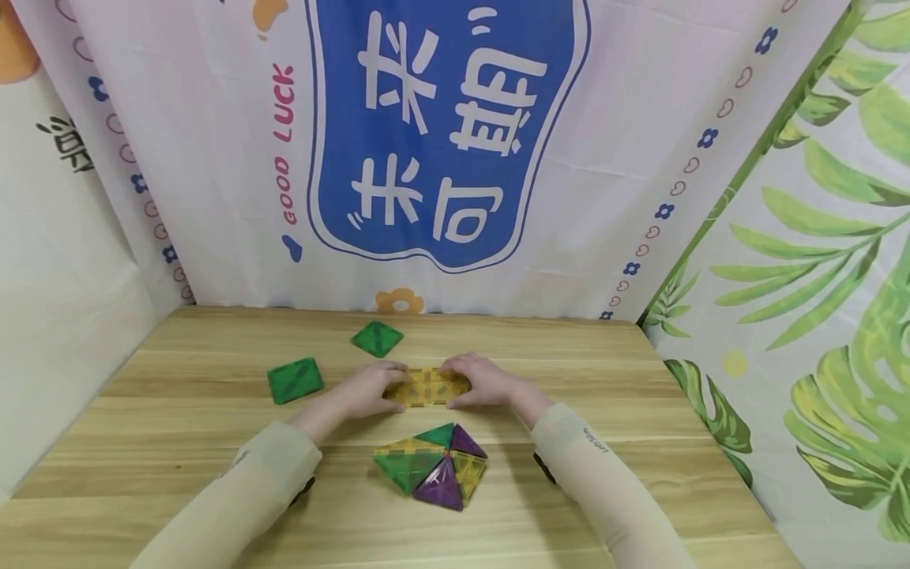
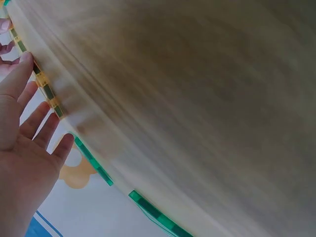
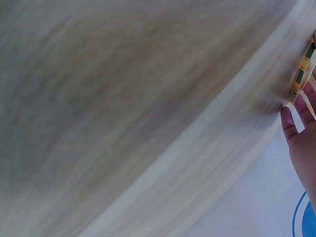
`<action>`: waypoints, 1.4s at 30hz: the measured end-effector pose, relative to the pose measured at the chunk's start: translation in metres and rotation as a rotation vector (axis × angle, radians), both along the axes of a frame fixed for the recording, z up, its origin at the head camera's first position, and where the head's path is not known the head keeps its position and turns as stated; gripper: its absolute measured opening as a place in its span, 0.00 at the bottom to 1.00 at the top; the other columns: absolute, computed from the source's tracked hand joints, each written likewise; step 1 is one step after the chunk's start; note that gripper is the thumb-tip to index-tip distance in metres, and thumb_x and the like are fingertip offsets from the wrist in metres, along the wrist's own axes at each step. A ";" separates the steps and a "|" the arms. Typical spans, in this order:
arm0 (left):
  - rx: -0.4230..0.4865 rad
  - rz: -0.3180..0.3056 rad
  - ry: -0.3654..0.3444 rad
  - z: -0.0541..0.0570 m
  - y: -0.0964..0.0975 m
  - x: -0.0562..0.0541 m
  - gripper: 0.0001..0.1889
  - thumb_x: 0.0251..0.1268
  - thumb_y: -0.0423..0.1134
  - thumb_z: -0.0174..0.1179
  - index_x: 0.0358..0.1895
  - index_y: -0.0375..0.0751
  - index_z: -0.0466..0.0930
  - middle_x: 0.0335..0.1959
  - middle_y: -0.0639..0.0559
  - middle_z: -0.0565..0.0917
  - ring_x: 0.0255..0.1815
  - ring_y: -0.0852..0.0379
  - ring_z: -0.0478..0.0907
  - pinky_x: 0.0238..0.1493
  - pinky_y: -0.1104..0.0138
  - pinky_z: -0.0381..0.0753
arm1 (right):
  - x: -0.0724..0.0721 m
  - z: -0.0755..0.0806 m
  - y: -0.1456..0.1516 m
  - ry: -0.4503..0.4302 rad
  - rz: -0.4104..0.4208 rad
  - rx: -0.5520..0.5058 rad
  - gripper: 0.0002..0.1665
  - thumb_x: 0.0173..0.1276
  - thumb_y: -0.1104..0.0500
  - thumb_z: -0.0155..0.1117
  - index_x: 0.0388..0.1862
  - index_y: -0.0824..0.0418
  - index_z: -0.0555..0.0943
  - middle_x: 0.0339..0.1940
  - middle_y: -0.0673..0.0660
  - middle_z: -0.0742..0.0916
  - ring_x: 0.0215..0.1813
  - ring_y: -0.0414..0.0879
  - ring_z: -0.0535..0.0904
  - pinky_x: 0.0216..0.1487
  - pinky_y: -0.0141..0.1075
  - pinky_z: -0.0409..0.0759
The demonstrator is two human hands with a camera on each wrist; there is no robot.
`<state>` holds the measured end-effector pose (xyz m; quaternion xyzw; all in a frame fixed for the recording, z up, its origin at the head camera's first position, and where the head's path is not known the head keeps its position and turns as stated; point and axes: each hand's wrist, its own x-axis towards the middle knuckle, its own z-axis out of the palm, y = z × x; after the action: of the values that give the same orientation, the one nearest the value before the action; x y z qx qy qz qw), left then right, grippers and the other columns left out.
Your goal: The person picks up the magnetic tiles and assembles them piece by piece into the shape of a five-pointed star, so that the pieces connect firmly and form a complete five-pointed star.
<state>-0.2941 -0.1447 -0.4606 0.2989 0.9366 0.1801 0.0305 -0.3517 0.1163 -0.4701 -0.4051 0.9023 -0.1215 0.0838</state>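
Observation:
Two yellow translucent magnetic tiles (image 1: pixel 428 387) lie edge to edge on the wooden table. My left hand (image 1: pixel 366 390) holds the left end of the pair, thumb on the near edge and fingers on the far edge. At the opposite end, my right hand (image 1: pixel 485 382) grips in the same way and partly hides the tile. The left wrist view shows the yellow tile strip (image 2: pixel 48 91) edge-on beside the left hand (image 2: pixel 34 158). At the right border of the right wrist view, fingers of the right hand (image 3: pixel 303 143) reach the strip's end (image 3: pixel 299 75).
Nearer than the hands lies a joined fan of green, yellow and purple triangular tiles (image 1: pixel 439 484). One green tile piece (image 1: pixel 377 338) is behind the left hand; another green piece (image 1: pixel 295 380) lies to its left. A printed cloth (image 1: pixel 235 269) hangs along the table's back edge.

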 end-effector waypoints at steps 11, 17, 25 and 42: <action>-0.003 0.018 -0.015 -0.001 -0.004 0.000 0.25 0.57 0.47 0.67 0.58 0.43 0.77 0.66 0.42 0.70 0.66 0.39 0.65 0.62 0.39 0.62 | 0.005 0.004 0.000 -0.007 -0.007 0.031 0.34 0.62 0.40 0.64 0.65 0.47 0.70 0.68 0.52 0.71 0.70 0.49 0.62 0.71 0.48 0.58; 0.019 0.014 -0.006 -0.002 -0.016 -0.002 0.23 0.57 0.44 0.67 0.56 0.42 0.78 0.65 0.39 0.70 0.65 0.38 0.66 0.63 0.44 0.64 | 0.006 0.004 0.007 0.010 0.017 0.020 0.34 0.62 0.41 0.64 0.65 0.49 0.71 0.66 0.52 0.72 0.69 0.49 0.64 0.70 0.47 0.59; 0.016 -0.003 -0.063 0.004 -0.029 -0.006 0.22 0.55 0.41 0.68 0.55 0.40 0.79 0.64 0.37 0.70 0.65 0.36 0.64 0.64 0.45 0.65 | 0.008 0.003 0.021 -0.009 0.087 -0.009 0.34 0.62 0.45 0.66 0.66 0.53 0.71 0.69 0.55 0.71 0.70 0.51 0.62 0.73 0.48 0.53; 0.025 -0.044 -0.058 0.006 0.015 -0.015 0.28 0.54 0.45 0.69 0.57 0.38 0.75 0.57 0.44 0.77 0.59 0.46 0.71 0.61 0.53 0.71 | 0.015 0.003 0.025 -0.106 -0.049 -0.111 0.43 0.52 0.47 0.75 0.67 0.47 0.67 0.66 0.50 0.71 0.67 0.47 0.64 0.68 0.44 0.63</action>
<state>-0.3087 -0.1293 -0.4549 0.3145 0.9261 0.1999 0.0580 -0.3367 0.1411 -0.4666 -0.3801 0.8981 -0.1945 0.1058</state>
